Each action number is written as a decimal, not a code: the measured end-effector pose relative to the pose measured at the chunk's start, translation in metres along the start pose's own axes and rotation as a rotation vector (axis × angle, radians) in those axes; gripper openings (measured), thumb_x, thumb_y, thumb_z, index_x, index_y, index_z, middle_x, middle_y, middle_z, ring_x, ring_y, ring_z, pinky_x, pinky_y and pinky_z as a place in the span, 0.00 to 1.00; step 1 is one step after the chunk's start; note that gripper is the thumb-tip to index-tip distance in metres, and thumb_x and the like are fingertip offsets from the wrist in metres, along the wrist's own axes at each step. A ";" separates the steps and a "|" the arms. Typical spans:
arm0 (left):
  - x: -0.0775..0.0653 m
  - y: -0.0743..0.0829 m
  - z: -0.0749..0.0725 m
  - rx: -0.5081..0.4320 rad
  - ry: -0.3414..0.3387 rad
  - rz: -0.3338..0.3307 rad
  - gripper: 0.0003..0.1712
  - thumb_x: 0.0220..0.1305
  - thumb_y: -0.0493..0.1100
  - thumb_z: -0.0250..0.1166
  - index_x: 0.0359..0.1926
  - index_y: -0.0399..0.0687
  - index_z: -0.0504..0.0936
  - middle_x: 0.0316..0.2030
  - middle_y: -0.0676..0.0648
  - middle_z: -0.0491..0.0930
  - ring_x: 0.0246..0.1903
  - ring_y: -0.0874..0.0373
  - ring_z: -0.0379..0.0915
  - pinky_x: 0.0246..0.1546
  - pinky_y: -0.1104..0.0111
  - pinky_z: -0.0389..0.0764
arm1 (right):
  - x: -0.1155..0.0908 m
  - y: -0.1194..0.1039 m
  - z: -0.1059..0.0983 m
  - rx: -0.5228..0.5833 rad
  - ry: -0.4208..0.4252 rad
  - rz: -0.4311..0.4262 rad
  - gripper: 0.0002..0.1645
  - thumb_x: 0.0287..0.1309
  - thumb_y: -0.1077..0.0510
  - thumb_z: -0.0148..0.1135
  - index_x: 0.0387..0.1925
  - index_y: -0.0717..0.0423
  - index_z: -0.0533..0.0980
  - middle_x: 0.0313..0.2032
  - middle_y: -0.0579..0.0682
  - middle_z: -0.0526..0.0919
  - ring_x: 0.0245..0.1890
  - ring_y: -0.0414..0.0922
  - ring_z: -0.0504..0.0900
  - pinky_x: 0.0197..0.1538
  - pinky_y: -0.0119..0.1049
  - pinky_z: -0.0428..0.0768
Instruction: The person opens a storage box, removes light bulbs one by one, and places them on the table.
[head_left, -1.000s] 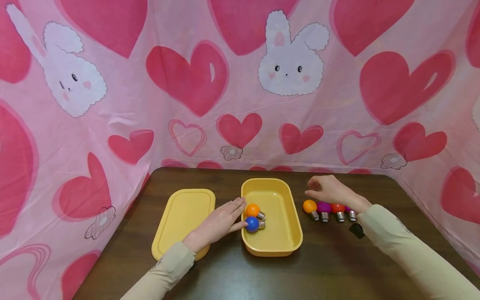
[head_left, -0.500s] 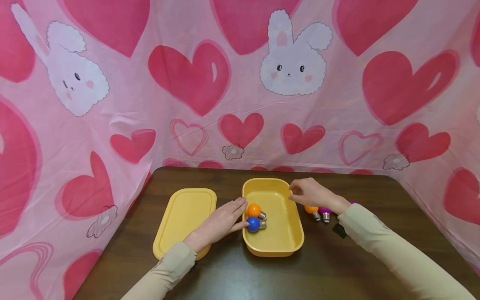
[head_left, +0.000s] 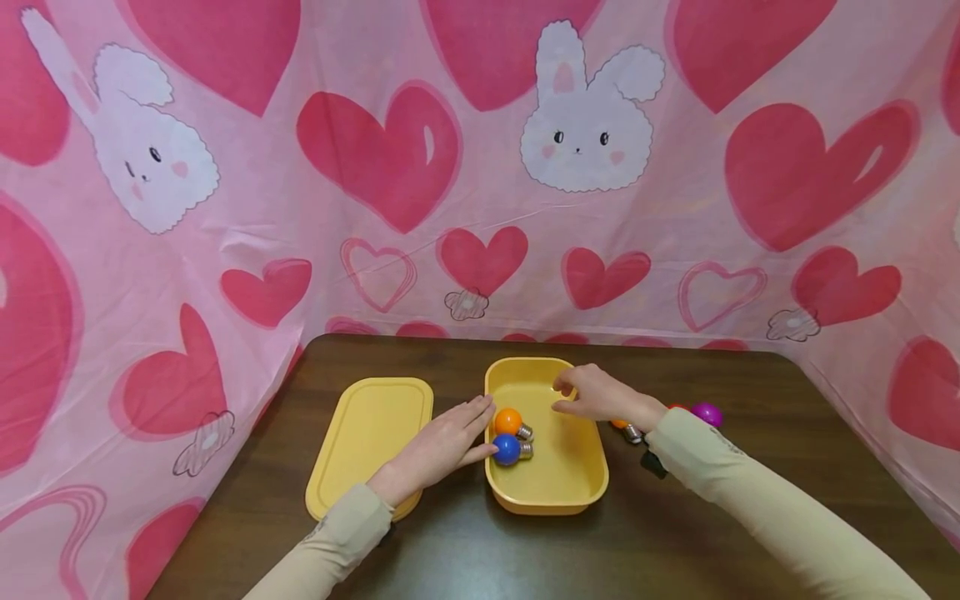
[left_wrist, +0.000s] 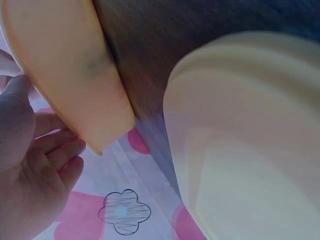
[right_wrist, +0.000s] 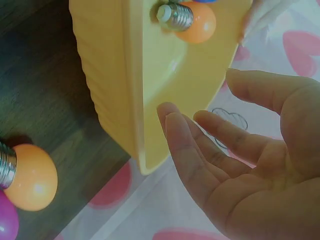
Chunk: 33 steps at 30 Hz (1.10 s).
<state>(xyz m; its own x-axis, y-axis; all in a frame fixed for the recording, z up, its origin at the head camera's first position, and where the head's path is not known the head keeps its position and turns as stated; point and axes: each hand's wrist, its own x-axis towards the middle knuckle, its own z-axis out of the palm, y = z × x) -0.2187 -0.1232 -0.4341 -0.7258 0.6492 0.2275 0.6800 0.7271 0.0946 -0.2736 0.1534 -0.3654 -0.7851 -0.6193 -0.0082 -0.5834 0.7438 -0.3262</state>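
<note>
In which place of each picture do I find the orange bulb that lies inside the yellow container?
Head: the orange bulb is slightly right of the middle, in the lower half.
Left wrist: not visible.
Right wrist: near the top edge, slightly right of the middle.
Shared landmark: the yellow container, in all three views.

Head camera: looks forward and down from above, set well back, table [head_left: 465, 558] and heart-print cloth [head_left: 375, 50] in frame. Left wrist camera: close, tilted, facing the outer wall of the yellow box [left_wrist: 65, 65] and the lid [left_wrist: 245, 155]. Right wrist camera: close, tilted, facing into the box. Shared by all three: box, cloth.
</note>
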 end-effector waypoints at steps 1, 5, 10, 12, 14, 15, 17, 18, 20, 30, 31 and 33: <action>0.000 0.000 0.000 -0.004 -0.005 -0.003 0.39 0.70 0.62 0.56 0.71 0.41 0.66 0.72 0.40 0.67 0.71 0.49 0.65 0.70 0.57 0.70 | 0.001 -0.001 0.001 -0.003 -0.007 -0.001 0.18 0.58 0.55 0.69 0.43 0.66 0.80 0.39 0.59 0.86 0.37 0.51 0.83 0.45 0.42 0.85; -0.001 0.002 0.000 -0.014 -0.018 -0.015 0.39 0.70 0.61 0.57 0.72 0.41 0.66 0.72 0.41 0.66 0.71 0.49 0.65 0.70 0.57 0.70 | 0.006 -0.005 0.008 0.010 -0.044 0.018 0.19 0.58 0.54 0.69 0.44 0.65 0.80 0.40 0.58 0.86 0.38 0.49 0.82 0.47 0.43 0.85; -0.001 0.002 0.000 -0.018 -0.014 -0.018 0.39 0.70 0.60 0.58 0.71 0.41 0.67 0.72 0.41 0.66 0.71 0.48 0.66 0.69 0.57 0.71 | 0.012 -0.010 0.013 0.010 -0.067 0.006 0.19 0.57 0.54 0.69 0.43 0.65 0.80 0.38 0.57 0.85 0.37 0.49 0.81 0.47 0.41 0.84; -0.001 0.003 0.000 -0.024 -0.011 -0.019 0.39 0.70 0.61 0.57 0.72 0.41 0.66 0.72 0.41 0.66 0.71 0.48 0.65 0.70 0.57 0.71 | 0.014 -0.013 0.015 0.007 -0.075 0.001 0.19 0.57 0.54 0.70 0.43 0.65 0.80 0.37 0.56 0.85 0.37 0.48 0.80 0.46 0.39 0.84; -0.001 0.003 -0.001 -0.029 -0.011 -0.020 0.39 0.70 0.61 0.57 0.72 0.42 0.67 0.72 0.41 0.66 0.71 0.48 0.65 0.70 0.56 0.70 | 0.017 -0.015 0.016 0.008 -0.085 0.003 0.19 0.57 0.54 0.70 0.43 0.65 0.80 0.37 0.56 0.85 0.35 0.47 0.79 0.46 0.38 0.84; -0.001 0.003 -0.001 -0.030 -0.011 -0.020 0.39 0.70 0.61 0.58 0.71 0.42 0.67 0.72 0.41 0.66 0.71 0.48 0.65 0.70 0.56 0.70 | 0.018 -0.017 0.017 0.007 -0.091 0.006 0.19 0.57 0.54 0.70 0.43 0.65 0.80 0.37 0.56 0.85 0.35 0.46 0.79 0.46 0.38 0.83; -0.001 0.003 -0.001 -0.027 -0.013 -0.020 0.39 0.70 0.61 0.57 0.71 0.41 0.67 0.72 0.41 0.66 0.71 0.48 0.65 0.70 0.56 0.70 | 0.020 -0.019 0.019 0.000 -0.099 0.004 0.19 0.57 0.54 0.70 0.43 0.65 0.80 0.37 0.56 0.85 0.35 0.45 0.78 0.45 0.37 0.83; -0.001 0.002 -0.001 -0.025 -0.014 -0.020 0.39 0.70 0.61 0.57 0.71 0.41 0.67 0.72 0.41 0.66 0.71 0.48 0.65 0.70 0.56 0.71 | 0.022 -0.020 0.020 0.000 -0.102 0.007 0.19 0.57 0.54 0.70 0.43 0.65 0.80 0.37 0.57 0.85 0.34 0.45 0.78 0.46 0.37 0.83; -0.001 0.002 0.000 -0.021 -0.018 -0.022 0.39 0.70 0.61 0.57 0.72 0.42 0.66 0.72 0.41 0.66 0.71 0.49 0.65 0.70 0.56 0.70 | 0.024 -0.022 0.022 -0.003 -0.110 0.012 0.19 0.57 0.54 0.70 0.44 0.65 0.80 0.38 0.57 0.85 0.35 0.45 0.78 0.46 0.38 0.82; -0.001 0.001 0.001 -0.026 -0.035 -0.036 0.39 0.71 0.62 0.55 0.72 0.43 0.65 0.73 0.42 0.65 0.72 0.50 0.63 0.71 0.57 0.69 | 0.036 -0.026 0.033 -0.004 -0.140 0.000 0.20 0.56 0.56 0.69 0.45 0.66 0.79 0.41 0.61 0.86 0.37 0.50 0.82 0.47 0.41 0.84; -0.001 0.000 0.001 -0.024 -0.032 -0.033 0.39 0.71 0.61 0.55 0.72 0.43 0.66 0.73 0.42 0.65 0.72 0.50 0.63 0.70 0.57 0.69 | 0.037 -0.027 0.034 0.001 -0.146 0.005 0.20 0.56 0.56 0.69 0.45 0.66 0.79 0.41 0.61 0.85 0.38 0.51 0.81 0.48 0.42 0.84; -0.001 0.000 0.000 -0.024 -0.030 -0.031 0.39 0.71 0.61 0.55 0.72 0.42 0.66 0.73 0.42 0.65 0.72 0.49 0.63 0.70 0.58 0.69 | 0.039 -0.028 0.035 0.011 -0.158 0.015 0.21 0.56 0.55 0.70 0.46 0.66 0.78 0.42 0.61 0.85 0.38 0.51 0.81 0.48 0.43 0.84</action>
<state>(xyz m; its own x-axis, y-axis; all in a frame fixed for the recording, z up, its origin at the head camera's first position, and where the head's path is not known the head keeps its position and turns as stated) -0.2179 -0.1233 -0.4345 -0.7493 0.6330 0.1948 0.6590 0.7418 0.1244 -0.2803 0.0999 -0.3892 -0.7508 -0.6403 -0.1620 -0.5686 0.7514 -0.3348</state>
